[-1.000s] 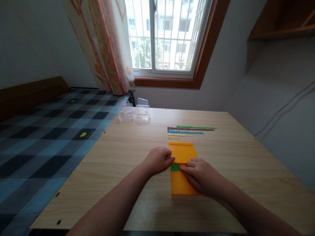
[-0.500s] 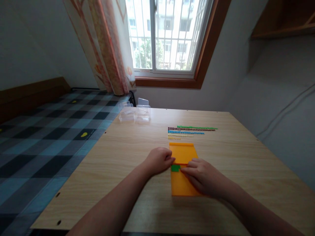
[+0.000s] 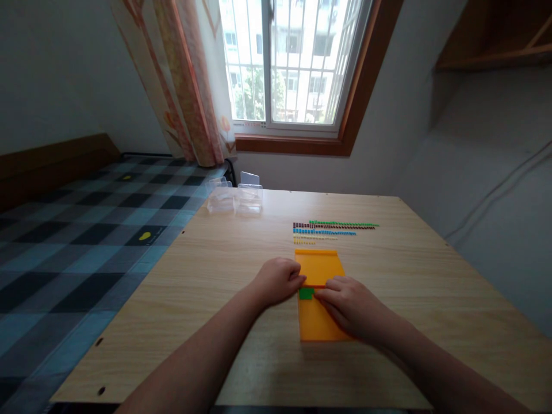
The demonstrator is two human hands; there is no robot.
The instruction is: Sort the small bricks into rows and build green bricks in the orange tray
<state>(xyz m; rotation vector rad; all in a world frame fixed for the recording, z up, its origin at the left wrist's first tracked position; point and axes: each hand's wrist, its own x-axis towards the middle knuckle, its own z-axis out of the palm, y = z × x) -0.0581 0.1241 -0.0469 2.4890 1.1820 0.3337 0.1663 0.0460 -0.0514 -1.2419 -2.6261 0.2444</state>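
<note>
A flat orange plastic board [image 3: 318, 267] lies on the table in front of me, with a raised ridge across its middle and another along its far edge. Just below the middle ridge, at the left side, sits a small green patch of little blocks [image 3: 306, 294]. My left hand [image 3: 278, 280] is closed, its fingers curled at the board's left edge near the ridge. Over the board's right part, my right hand [image 3: 350, 303] has its thumb and fingertips pressed together at the right end of the green patch. Whatever is between those fingertips is too small to make out.
Beyond the board, tiny blocks lie in rows: green [image 3: 342, 223], dark brown [image 3: 334, 226], blue [image 3: 323, 232], pale and yellow [image 3: 303, 242]. Clear plastic boxes [image 3: 250, 198] stand at the table's far left corner. A bed with a checked cover [image 3: 129, 230] adjoins the left side.
The view has shifted very slightly. Both hands keep their places on the board, and the green patch looks the same.
</note>
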